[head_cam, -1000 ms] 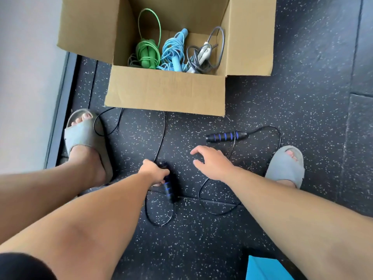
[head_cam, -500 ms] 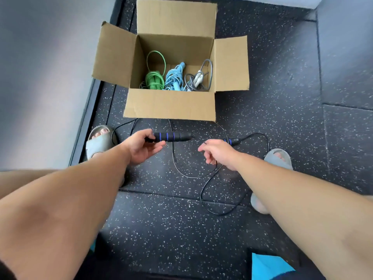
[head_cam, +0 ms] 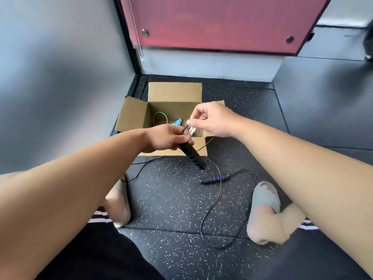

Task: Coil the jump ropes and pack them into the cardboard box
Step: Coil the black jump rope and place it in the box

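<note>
My left hand (head_cam: pixel 168 137) grips the top of a black jump rope handle (head_cam: pixel 193 156) that points down and to the right, in front of the cardboard box (head_cam: pixel 133 115). My right hand (head_cam: pixel 212 120) pinches the thin black cord (head_cam: pixel 217 199) just above that handle. The cord loops down across the floor to the second handle (head_cam: pixel 215 179), black with blue rings, lying flat. Inside the open box I see part of a green rope (head_cam: pixel 160 118) and a light blue rope (head_cam: pixel 177 122); my hands hide the rest.
The box stands in a corner, with a grey wall (head_cam: pixel 60 77) on the left and a red panel (head_cam: pixel 218 23) behind. My feet in grey slippers (head_cam: pixel 264 199) stand on the black speckled floor on either side of the cord.
I have stood up, so the camera is higher. My left hand lifted the handle off the floor toward the box, and my right hand rose from the floor to pinch the cord.
</note>
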